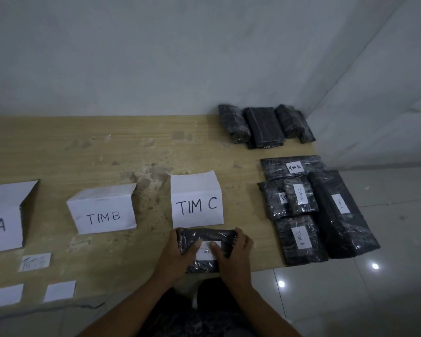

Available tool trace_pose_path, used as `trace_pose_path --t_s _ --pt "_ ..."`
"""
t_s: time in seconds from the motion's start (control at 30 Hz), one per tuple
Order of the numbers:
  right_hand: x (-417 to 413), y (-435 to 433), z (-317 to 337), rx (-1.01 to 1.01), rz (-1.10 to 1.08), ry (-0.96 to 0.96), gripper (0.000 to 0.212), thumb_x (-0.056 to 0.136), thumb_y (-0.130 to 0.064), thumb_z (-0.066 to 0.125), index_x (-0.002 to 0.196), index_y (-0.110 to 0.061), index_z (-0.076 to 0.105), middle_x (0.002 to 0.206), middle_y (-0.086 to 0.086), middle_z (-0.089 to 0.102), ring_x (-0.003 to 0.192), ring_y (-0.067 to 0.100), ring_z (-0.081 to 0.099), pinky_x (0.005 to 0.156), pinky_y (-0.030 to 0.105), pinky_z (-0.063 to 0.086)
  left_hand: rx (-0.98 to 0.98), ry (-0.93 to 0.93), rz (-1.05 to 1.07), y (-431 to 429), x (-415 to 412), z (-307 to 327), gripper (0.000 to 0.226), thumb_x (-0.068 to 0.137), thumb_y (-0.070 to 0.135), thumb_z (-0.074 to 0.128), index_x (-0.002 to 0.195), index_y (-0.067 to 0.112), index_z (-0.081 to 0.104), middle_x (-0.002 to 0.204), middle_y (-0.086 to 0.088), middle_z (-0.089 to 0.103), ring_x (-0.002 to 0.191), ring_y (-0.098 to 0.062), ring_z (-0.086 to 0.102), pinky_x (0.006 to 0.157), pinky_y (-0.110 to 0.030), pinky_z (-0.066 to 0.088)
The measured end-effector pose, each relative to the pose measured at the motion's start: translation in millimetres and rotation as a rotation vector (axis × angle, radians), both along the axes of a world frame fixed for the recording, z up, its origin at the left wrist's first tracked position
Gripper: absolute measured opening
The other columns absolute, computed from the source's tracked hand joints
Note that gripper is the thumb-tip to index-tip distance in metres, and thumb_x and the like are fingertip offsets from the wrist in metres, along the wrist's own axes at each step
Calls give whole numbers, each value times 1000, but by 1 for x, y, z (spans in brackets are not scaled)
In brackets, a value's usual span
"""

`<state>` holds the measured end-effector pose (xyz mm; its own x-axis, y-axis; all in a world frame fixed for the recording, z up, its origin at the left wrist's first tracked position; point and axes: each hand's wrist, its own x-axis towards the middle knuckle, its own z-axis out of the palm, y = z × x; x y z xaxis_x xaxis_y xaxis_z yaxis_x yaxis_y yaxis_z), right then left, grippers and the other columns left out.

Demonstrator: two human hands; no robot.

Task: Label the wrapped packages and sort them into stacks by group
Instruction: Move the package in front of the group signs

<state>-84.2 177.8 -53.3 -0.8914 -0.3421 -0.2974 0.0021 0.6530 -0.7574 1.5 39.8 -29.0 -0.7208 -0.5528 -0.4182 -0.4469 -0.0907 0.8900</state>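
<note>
A black wrapped package (206,235) lies at the table's front edge, just in front of the folded paper sign reading TIM C (196,201). My left hand (184,249) grips its left end and my right hand (233,249) grips its right end. Both thumbs press on a small white label (206,251) on its top; the writing is partly hidden. Signs reading TIM B (102,210) and A (3,215) stand further left.
Several labelled black packages (299,237) lie at the right end of the wooden table (131,152). Three unlabelled packages (263,125) sit at the far right corner by the wall. Loose paper labels (35,261) lie at the front left. Tiled floor lies to the right.
</note>
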Motion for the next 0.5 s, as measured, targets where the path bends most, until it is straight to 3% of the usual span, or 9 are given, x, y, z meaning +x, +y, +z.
trace_pose_path --t_s 0.13,0.23,0.33,0.43,0.5 --pt "-1 4 8 -24 -87 71 51 95 -34 54 138 -12 37 131 5 35 106 9 45 85 19 39 -21 69 -48 -4 -7 7 35 93 19 59 114 39 39 107 31 47 89 29 51 67 5 40" --pt "-4 9 11 -21 -163 82 38 99 -27 45 134 -11 44 127 7 40 109 16 49 84 19 36 15 54 -110 -3 -13 3 22 95 35 53 113 44 43 110 28 54 105 5 58 72 -7 47" --pt "-6 19 13 -66 -207 81 42 96 -33 50 134 -16 42 125 1 37 110 16 49 85 24 42 72 23 -169 -3 -21 4 31 91 38 58 118 34 44 110 23 56 104 -2 60 72 -13 52" --pt "-15 32 15 -99 -233 71 54 90 -37 61 135 -18 39 127 -1 35 109 14 49 88 31 49 157 16 -254 -3 -36 8 56 78 38 75 124 32 44 114 12 62 98 -7 66 82 -29 58" --pt "-27 41 15 -80 -298 86 48 94 -30 56 136 -14 40 130 7 38 113 18 47 90 32 44 230 20 -259 -2 -49 12 51 78 28 76 120 28 47 112 0 67 93 -17 70 80 -41 59"
